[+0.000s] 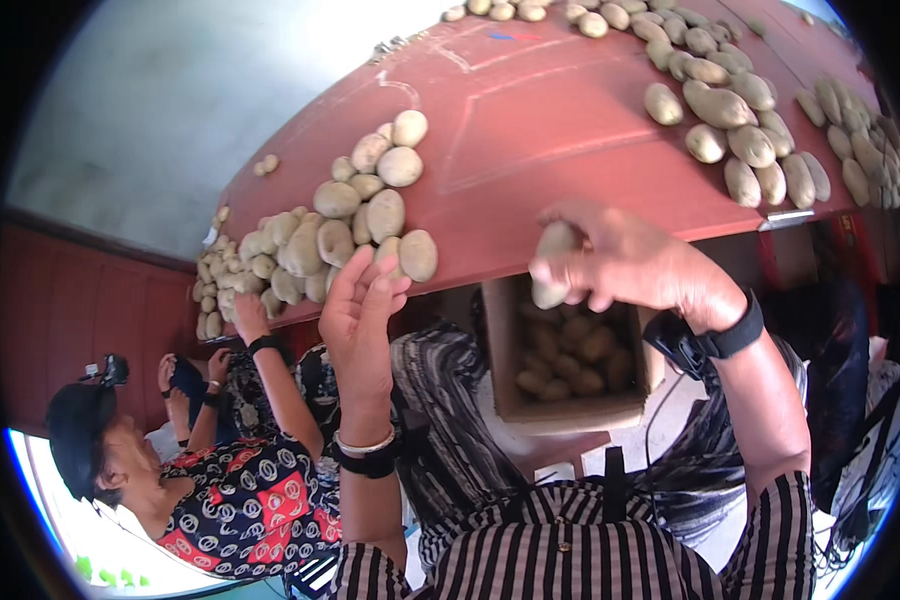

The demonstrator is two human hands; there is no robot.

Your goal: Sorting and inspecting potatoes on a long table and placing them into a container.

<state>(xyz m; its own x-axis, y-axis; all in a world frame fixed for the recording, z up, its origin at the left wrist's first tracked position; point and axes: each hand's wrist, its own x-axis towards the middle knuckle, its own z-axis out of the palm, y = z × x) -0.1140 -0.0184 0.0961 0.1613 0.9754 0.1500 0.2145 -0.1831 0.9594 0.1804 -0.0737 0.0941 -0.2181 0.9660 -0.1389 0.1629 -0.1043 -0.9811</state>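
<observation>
Between the thumb and fingers of my right hand (607, 259) is a potato (556, 251), held above the back edge of a cardboard box (502, 360). More potatoes (577, 349) lie inside the box, which stands between my knees below the table's edge. My left hand (364, 322) is raised at the table's near edge with its fingers slightly curled, beside a pile of potatoes (334, 240); I cannot tell whether it touches one. The pile reaches along the red table (540, 150) to the left.
Elongated potatoes (720, 105) lie in a heap at the table's right, with another group (862, 150) farther right. A row (510, 10) lies at the far edge. At left sits a co-worker (247, 495), a hand (249, 319) at the pile. A cable (649, 442) hangs beside the box.
</observation>
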